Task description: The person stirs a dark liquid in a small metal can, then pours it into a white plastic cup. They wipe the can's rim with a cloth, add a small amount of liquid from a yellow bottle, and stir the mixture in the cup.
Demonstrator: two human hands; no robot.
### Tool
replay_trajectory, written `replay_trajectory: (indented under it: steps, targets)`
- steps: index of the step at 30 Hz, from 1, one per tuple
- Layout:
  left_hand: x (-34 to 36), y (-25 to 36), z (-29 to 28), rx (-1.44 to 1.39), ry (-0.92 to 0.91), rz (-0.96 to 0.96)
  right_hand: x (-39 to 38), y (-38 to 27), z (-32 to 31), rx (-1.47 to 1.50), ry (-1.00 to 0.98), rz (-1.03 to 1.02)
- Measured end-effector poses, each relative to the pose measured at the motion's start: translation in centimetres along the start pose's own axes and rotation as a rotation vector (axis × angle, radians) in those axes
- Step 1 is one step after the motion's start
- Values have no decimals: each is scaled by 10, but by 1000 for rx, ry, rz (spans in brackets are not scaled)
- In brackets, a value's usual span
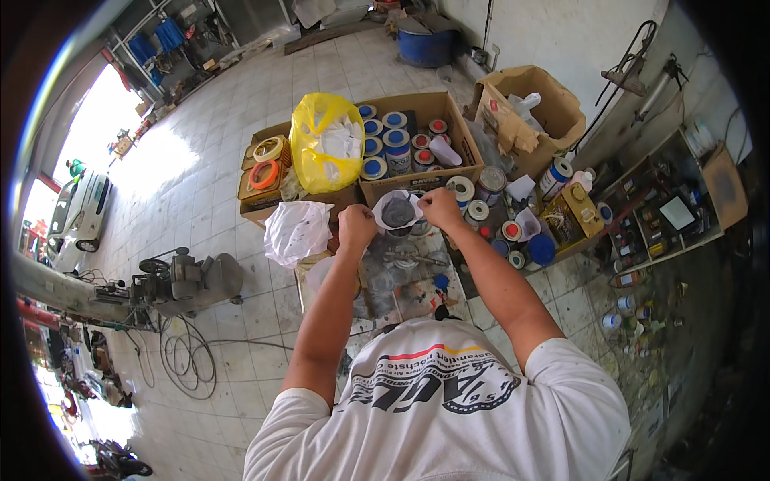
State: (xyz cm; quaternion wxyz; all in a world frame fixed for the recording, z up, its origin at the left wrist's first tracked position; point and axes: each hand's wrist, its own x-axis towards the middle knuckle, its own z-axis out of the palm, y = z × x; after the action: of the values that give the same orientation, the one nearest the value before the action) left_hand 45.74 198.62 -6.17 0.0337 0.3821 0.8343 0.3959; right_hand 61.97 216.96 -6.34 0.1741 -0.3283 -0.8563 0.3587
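Between my hands is a white paper paint strainer [399, 210] with a dark grey middle, over what looks like a cup on the worktable [417, 298]. My left hand [357, 228] is closed on its left edge, fingers pinched. On the opposite edge, my right hand [441, 208] pinches the paper too. What lies under the strainer is mostly hidden. A metal spray gun [413, 257] lies on the stained tabletop just below it. Left of my left hand sits a crumpled white plastic bag [297, 232].
Behind my hands, a cardboard box [449, 108] holds several blue- and red-lidded cans. A yellow bag [325, 144] stands beside tape rolls [265, 174]. More cans and a gold tin [571, 215] crowd the right. An air compressor [188, 280] and coiled hose [188, 358] are left.
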Motion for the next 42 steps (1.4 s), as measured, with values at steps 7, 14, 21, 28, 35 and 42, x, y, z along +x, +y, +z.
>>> replay_trajectory:
  steps: [7, 14, 21, 28, 35, 42]
  targets:
    - [1, 5, -7, -40, -30, -41, -1, -6, -7, -18, 22, -27]
    - [9, -20, 3, -88, -46, -29, -3, -9, -8, -18, 62, -45]
    - [12, -15, 3, -49, -44, 7, -10, -12, -12, 42, 79, -56]
    - [18, -24, 8, -28, -27, 0, -16, -19, -14, 42, 70, -52]
    - [23, -32, 14, -25, -36, -7, -19, -24, -15, 67, 49, -15]
    - [28, -23, 12, -147, -81, -114, -17, -20, -14, 56, 41, 13]
